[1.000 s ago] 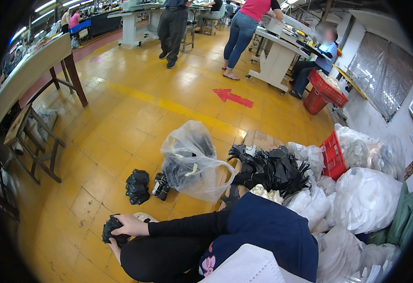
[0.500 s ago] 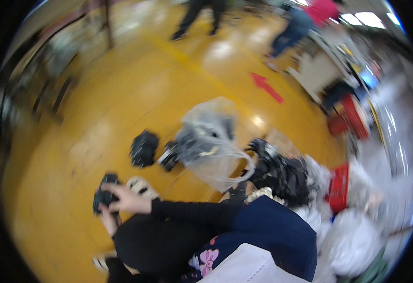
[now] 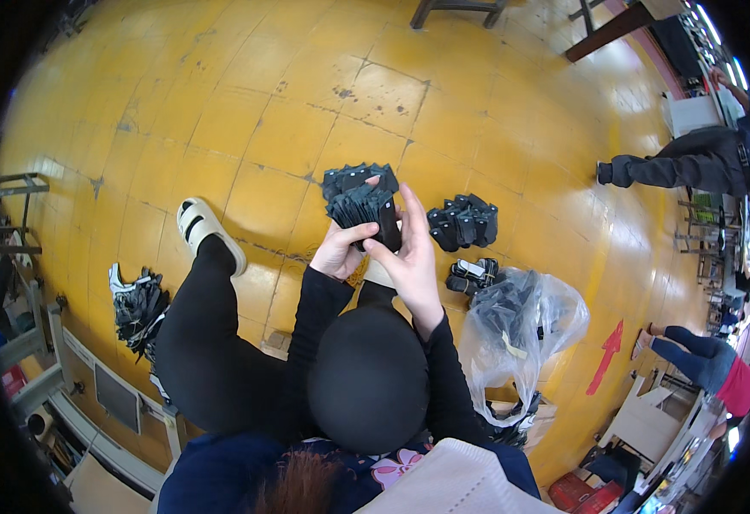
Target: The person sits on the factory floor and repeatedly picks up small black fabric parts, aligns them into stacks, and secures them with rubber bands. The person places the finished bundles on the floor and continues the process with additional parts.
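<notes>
Above the floor, just beyond my right knee, I hold a thick stack of flat dark pieces (image 3: 360,208), some with small white marks. My left hand (image 3: 336,250) grips it from the left and below, thumb across the near face. My right hand (image 3: 414,267) presses its right side, thumb in front and the longer fingers stretched up along the edge. Right behind the stack lies a dark pile of similar pieces (image 3: 341,178) on the floor. Another such pile (image 3: 465,223) lies to the right, with a small black-and-white bundle (image 3: 473,274) nearer me.
A clear plastic bag (image 3: 521,321) with dark contents stands at my right, near a red floor arrow (image 3: 605,358). Black and white strips (image 3: 138,310) lie by my left leg. Metal frames (image 3: 58,347) stand at left. Two people (image 3: 692,163) are farther right.
My view has swung left, so the floor things now sit farther right. Both hands hold dark pieces in both frames; the fanned stack now shows clearly between them.
</notes>
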A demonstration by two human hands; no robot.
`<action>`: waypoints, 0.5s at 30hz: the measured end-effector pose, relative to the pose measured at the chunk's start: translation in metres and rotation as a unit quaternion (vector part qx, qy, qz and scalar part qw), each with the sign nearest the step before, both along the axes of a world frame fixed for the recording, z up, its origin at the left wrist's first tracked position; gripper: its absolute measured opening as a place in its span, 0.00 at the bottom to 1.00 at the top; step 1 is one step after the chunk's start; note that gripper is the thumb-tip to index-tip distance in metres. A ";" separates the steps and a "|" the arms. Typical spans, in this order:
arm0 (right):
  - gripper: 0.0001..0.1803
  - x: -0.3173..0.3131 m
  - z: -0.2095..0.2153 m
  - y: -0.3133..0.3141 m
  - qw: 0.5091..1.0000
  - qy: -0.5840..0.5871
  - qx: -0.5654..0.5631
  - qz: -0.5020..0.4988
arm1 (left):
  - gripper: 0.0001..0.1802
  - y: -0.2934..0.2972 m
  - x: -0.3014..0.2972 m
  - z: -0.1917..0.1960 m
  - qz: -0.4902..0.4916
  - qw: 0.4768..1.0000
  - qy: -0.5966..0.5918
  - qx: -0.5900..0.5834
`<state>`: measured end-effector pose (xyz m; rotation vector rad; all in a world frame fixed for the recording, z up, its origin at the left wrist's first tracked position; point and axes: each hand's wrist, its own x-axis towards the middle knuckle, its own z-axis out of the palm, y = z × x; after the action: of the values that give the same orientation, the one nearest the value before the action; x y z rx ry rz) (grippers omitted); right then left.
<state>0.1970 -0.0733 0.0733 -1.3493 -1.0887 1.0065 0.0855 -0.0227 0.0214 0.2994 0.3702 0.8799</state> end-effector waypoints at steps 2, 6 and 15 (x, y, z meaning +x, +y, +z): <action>0.40 -0.001 0.001 0.003 1.000 0.019 0.016 0.009 | 0.39 0.002 -0.004 -0.010 0.024 0.999 -0.023 -0.020; 0.24 -0.002 0.002 0.011 0.998 0.046 -0.041 -0.024 | 0.38 0.004 -0.015 -0.023 0.054 0.994 -0.071 -0.062; 0.11 -0.011 -0.005 0.042 0.991 -0.061 -0.108 0.049 | 0.40 0.009 -0.035 -0.023 0.122 0.986 0.112 0.005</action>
<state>0.1860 -0.0311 0.0684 -1.5607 -1.1721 1.1528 0.0509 -0.0134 -0.0018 0.3683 0.6207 1.0925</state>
